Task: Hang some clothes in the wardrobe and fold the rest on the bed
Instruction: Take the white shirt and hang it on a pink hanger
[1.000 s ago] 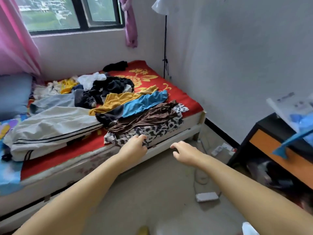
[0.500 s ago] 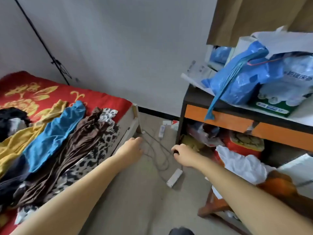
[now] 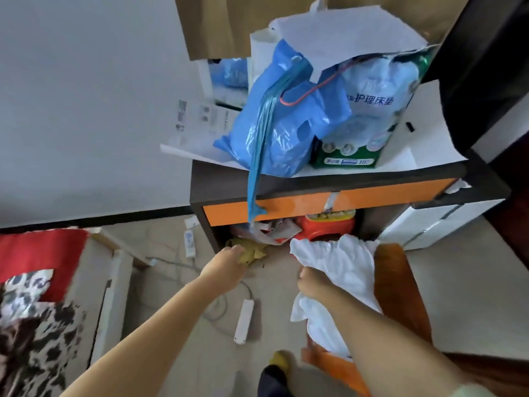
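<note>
Right hand (image 3: 313, 282) curled on white garment (image 3: 340, 267) draped over orange chair (image 3: 398, 285), at 4 o'clock. Left hand (image 3: 226, 263) at yellow cloth (image 3: 252, 252) under bench (image 3: 315, 181); grip unclear. Risks: garment snagging chair, dragging floor; foot catching power strip (image 3: 243, 320) cable. Remaining clothes on bed (image 3: 43, 250), 8 o'clock.

The person's right hand (image 3: 313, 283) rests against a white garment (image 3: 342, 267) heaped just below the orange-fronted desk (image 3: 357, 196); the left hand (image 3: 226, 266) reaches toward yellow cloth (image 3: 253, 252) under that desk; a power strip (image 3: 243, 320) lies on the floor before it.
</note>
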### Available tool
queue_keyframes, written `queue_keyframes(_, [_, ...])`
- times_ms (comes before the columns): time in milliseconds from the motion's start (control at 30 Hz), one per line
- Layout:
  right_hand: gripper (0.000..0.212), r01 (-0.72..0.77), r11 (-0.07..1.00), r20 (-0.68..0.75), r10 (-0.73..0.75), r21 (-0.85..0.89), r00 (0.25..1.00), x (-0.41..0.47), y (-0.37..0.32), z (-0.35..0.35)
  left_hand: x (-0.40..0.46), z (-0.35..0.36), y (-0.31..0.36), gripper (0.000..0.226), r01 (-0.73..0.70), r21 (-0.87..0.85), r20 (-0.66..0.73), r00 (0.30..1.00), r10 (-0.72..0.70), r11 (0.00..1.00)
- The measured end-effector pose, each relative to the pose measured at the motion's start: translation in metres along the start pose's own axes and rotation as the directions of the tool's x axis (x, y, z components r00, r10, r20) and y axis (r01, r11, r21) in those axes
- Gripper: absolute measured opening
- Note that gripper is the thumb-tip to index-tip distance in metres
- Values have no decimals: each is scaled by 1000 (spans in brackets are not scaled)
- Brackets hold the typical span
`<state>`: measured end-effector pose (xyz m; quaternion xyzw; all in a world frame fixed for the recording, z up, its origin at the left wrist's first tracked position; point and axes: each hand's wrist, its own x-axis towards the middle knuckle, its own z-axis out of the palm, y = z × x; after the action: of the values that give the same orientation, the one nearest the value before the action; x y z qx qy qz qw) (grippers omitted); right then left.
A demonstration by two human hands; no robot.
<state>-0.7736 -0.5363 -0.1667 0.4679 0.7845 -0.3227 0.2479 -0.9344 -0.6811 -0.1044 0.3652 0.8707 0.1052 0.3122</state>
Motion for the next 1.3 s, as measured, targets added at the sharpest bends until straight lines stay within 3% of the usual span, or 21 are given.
queue_keyframes(200, [37, -284, 945, 11, 286, 164, 958, 41, 79, 6, 83, 82, 31, 46, -153, -18, 265, 952, 152, 988])
queue_keyframes(300, [50, -483, 843, 4, 496, 239, 868, 59, 127, 14, 118, 141, 49, 49, -220, -53, 395, 891, 223, 974])
queue_keyframes(400, [58, -565, 747, -63, 621, 351, 781, 84, 169, 32, 144, 208, 63, 62, -239, -105, 472, 842, 260, 965])
queue_keyframes(533, [81, -657, 605, 27, 726, 449, 687, 103, 197, 60, 149, 278, 65, 78, -214, -41, 501, 841, 205, 976])
queue_keyframes(667, [103, -593, 506, 134, 679, 627, 721, 124, 202, 81, 154, 318, 62, 93, -23, -206, 601, 786, 145, 978])
queue_keyframes(733, [95, -471, 514, 118, 576, 717, 809, 134, 197, 88, 161, 326, 61, 89, 56, -285, 650, 745, 150, 957])
queue_keyframes(767, [81, -421, 540, 95, 529, 729, 843, 138, 193, 92, 164, 326, 59, 84, 78, -307, 664, 731, 155, 949])
queue_keyframes(833, [44, -415, 593, 83, 505, 690, 859, 141, 183, 94, 169, 318, 53, 72, 157, -359, 694, 704, 151, 920])
queue_keyframes(900, [16, -456, 520, 148, 528, 722, 836, 140, 164, 94, 171, 301, 44, 53, 232, -385, 716, 685, 131, 893])
queue_keyframes(1033, [22, -436, 269, 235, 550, 859, 801, 128, 115, 75, 167, 248, 33, 4, 239, -448, 638, 760, 120, 862])
queue_keyframes(1300, [25, -287, 85, 232, 398, 954, 888, 59, 25, 26, 128, 113, 24, 13, 116, -523, 533, 817, 218, 844])
